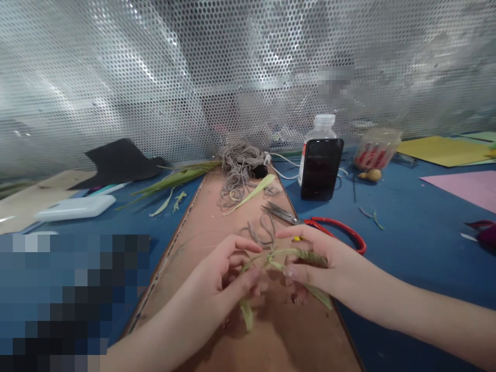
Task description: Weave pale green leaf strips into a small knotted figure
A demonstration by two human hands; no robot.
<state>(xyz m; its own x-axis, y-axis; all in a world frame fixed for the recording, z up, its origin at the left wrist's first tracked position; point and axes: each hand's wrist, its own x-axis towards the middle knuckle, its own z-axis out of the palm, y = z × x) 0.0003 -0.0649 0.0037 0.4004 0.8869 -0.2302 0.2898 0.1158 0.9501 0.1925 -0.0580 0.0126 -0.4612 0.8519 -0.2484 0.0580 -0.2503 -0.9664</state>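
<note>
Both hands meet over a brown padded board, around a green leaf strip (287, 253) with a small knot in its middle. My left hand (232, 279) pinches the strip's left part between thumb and fingers, and one flat end hangs below. My right hand (318, 258) grips the right part, its index finger stretched out above; another leaf end sticks out under the palm. A thin grey cord (267, 230) loops up just beyond the knot. Red-handled scissors (343, 227) lie behind my right hand, blades pointing left.
Farther along the board (186, 227) lies a heap of grey cord (240, 160) with a pale leaf piece (253, 192). A black phone (321, 170) leans against a bottle (324, 124). Long green leaves (182, 175) and a white case (77, 206) are left; coloured paper (445, 150) lies right.
</note>
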